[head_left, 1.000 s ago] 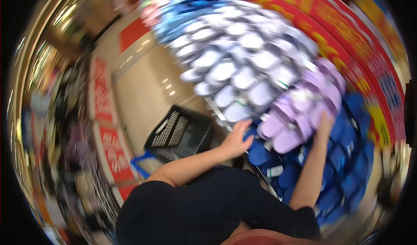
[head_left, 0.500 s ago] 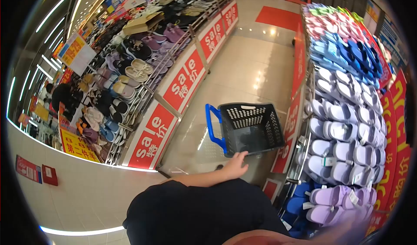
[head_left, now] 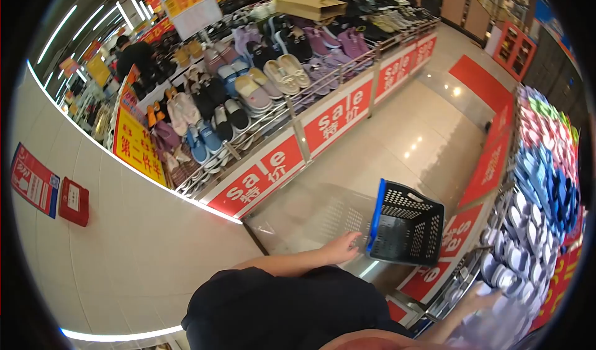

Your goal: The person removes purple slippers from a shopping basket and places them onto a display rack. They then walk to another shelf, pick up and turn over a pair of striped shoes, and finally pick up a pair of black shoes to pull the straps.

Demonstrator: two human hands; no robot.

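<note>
A dark shopping basket (head_left: 406,232) with perforated sides stands in the aisle, its blue handle (head_left: 377,216) folded toward its left side. Just left of that handle is my left hand (head_left: 340,249), fingers loosely bent and apart, with a small gap visible between fingertips and handle. At the lower right, my right hand (head_left: 483,299) reaches to the rack of grey-white slippers (head_left: 500,274). Its fingers are smeared and partly lost against the slippers, so their grip is hidden.
A long shoe display (head_left: 267,83) with red sale panels (head_left: 338,119) borders the aisle on the left. Blue slippers (head_left: 537,179) and pink ones (head_left: 549,129) fill the right rack farther back. A person in dark clothing (head_left: 136,61) stands beyond the display.
The view has turned right. My left hand has moved from the basket's near rim to beside its handle, which has swung closer to the basket. My right hand has come into view at the slippers.
</note>
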